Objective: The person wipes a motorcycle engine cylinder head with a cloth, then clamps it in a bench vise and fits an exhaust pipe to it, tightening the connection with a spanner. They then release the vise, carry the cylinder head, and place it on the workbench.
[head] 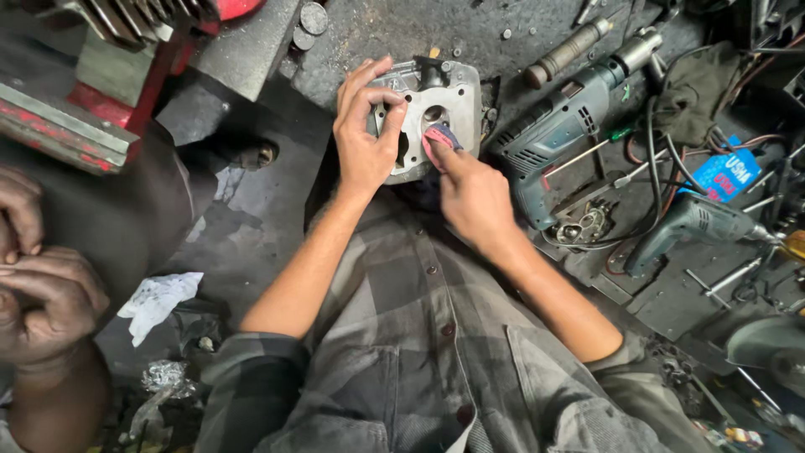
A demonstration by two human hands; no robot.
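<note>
A: Item one?

B: Grey cast-metal engine casing, flat faces with several round bores, lying on the dark worktop just left of the blue-grey power drill. Judged heavy, rigid, not fragile; greasy, so likely slippery. Best held by the outer rim or hooked through a bore

A: Hands?

B: Left hand wrapped over the casing's left edge, fingers curled, thumb hooked into a bore, wrist straight. Right hand presses a small pink-and-purple abrasive pad onto the casing face under bunched fingertips, forearm angled in from the drill side

A: Other entries?

B: A second drill beyond the first; white crumpled rag well left of the casing; another person's clasped hands at far left
</note>
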